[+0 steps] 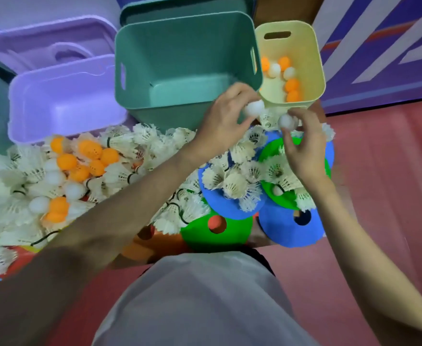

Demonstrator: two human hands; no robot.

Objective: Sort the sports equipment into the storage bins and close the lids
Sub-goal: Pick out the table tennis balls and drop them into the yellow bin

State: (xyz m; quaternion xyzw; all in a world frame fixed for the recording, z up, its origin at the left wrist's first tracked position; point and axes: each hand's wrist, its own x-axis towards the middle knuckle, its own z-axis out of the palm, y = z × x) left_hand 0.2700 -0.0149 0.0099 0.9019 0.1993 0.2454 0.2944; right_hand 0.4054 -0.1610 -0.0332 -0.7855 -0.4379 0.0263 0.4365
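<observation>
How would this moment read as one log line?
left hand: holds white ball | right hand: holds white ball | target: yellow bin, lid off

This looked like an indoor sports hall or gym store corner. A red sports floor (pixel 379 196) ran from three to six o'clock, with purple-and-white striped matting (pixel 392 46) at two o'clock. Heaped shuttlecocks (pixel 17 201), table-tennis balls (pixel 66 161) and flat marker discs (pixel 292 233) lay before plastic storage bins (pixel 180 58) at twelve o'clock.
</observation>
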